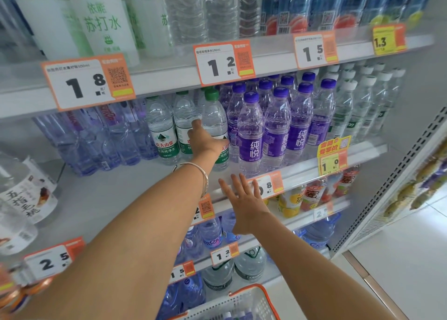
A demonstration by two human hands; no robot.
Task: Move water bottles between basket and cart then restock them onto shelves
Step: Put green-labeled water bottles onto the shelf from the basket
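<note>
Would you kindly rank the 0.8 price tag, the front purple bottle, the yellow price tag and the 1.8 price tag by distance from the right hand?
1. The 0.8 price tag, just right of the right hand, on the shelf edge.
2. The front purple bottle, directly above.
3. The yellow price tag, up and right.
4. The 1.8 price tag, far upper left.

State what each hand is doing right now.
Left hand: grips the green-capped bottle on the shelf.
Right hand: open, fingers spread, holding nothing.

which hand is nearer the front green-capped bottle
Left. The left hand grips the green-capped bottle at its label; the right hand hangs open lower, in front of the shelf edge.
</note>
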